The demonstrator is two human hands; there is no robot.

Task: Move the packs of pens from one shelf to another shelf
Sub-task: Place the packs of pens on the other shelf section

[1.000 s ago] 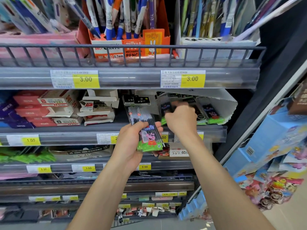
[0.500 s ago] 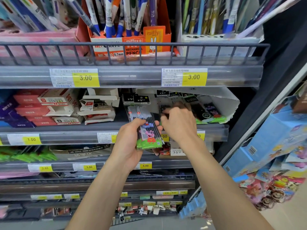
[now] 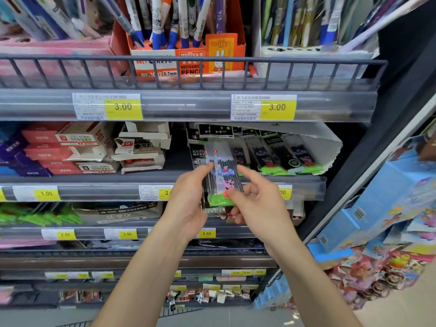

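In front of the shelf [image 3: 165, 179], packs mid-move.
Left hand [image 3: 188, 204] grips pen packs [image 3: 223, 175]; right hand [image 3: 257, 204], fingers loosely spread, touches them; more packs [image 3: 283, 154] remain.

A glossy, clear plastic sleeve is seen around the pack of pens [image 3: 220, 178] at the centre of the frame. The shelf rail [image 3: 188, 63] in the upper part is made of dark, matt metal wire. The price strip [image 3: 188, 106] below it is covered by shiny transparent plastic. The torn white box [image 3: 330, 142] at centre right is of matt cardboard.
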